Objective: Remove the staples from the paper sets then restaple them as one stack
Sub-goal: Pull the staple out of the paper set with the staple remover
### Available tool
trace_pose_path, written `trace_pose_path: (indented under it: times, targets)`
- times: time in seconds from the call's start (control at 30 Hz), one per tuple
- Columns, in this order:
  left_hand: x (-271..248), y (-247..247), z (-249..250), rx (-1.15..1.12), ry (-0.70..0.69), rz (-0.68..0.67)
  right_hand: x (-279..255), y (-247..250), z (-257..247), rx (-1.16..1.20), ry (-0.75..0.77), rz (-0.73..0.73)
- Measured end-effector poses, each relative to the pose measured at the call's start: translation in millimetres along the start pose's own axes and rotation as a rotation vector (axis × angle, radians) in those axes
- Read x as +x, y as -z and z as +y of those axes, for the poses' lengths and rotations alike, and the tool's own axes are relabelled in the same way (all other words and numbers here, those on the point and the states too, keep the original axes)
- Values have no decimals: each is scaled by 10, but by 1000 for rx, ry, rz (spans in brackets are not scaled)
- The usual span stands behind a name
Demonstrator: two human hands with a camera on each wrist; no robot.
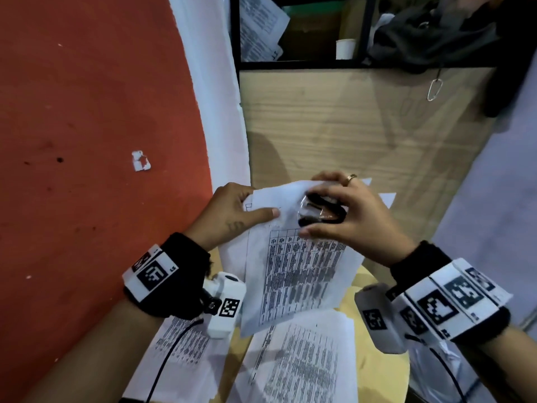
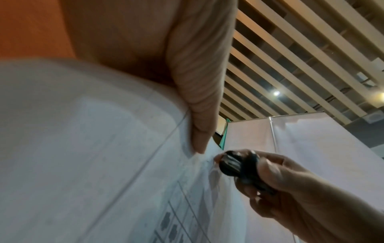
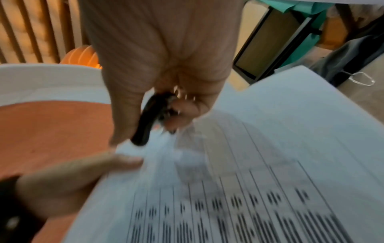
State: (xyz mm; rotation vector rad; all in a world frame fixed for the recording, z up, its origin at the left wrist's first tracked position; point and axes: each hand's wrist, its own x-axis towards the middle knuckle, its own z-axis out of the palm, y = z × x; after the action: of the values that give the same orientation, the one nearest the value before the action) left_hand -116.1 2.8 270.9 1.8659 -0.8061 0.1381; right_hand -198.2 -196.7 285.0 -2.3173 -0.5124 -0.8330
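Here, two hands work on one lifted paper set [image 1: 293, 269], while two more printed sets lie flat beneath: one [image 1: 180, 341] under the left wrist and one [image 1: 302, 367] nearer the middle, both on a pale yellow surface [image 1: 374, 356]. There is a single black staple remover [image 1: 322, 212].

The left hand [image 1: 229, 213] pinches the top left corner of the held paper set, thumb laid straight along the front of the sheet and the other fingers behind it. The right hand [image 1: 351, 216] is curled around the staple remover, thumb below and fingers above, a ring on one finger. The staple remover's front end meets the paper just beside the left thumb tip; whether it has a staple cannot be made out.

The paper set's long axis runs from its top edge, up by the hands, down toward the person, and its printed table faces the head camera. The staple remover lies roughly crosswise, its working end pointing left into the corner.

To the left is an orange-red wall [image 1: 87, 141] with a torn white scrap [image 1: 141, 160] stuck to it. Ahead stands a wood-grain cabinet [image 1: 348, 126] with a dark-framed shelf holding more papers [image 1: 258, 27], one white cup [image 1: 345, 48] and a dark bag [image 1: 430, 33]. The left wrist view shows a slatted ceiling [image 2: 301, 57].
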Motion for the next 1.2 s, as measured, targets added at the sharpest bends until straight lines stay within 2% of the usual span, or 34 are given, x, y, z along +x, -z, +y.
trace_pose_path:
  times: [0.1, 0.17, 0.27, 0.53, 0.93, 1.2]
  targets:
    - [-10, 15, 97, -23, 8, 16, -58, -103, -68, -172, 150, 225]
    - [-23, 27, 169, -43, 20, -8, -82, -165, -96, -278, 246, 261]
    - [-47, 50, 243, -61, 14, 10, -81, -181, -171, -227, 301, 234]
    - [-126, 81, 346, -135, 5, -2, -53, -119, -297, -151, 269, 191]
    - [-135, 79, 413, -163, -27, -42, -15, -138, -385, -277, 399, 148]
    - [-148, 60, 426, -131, -46, -28, -5, -144, -417, -393, 406, 126]
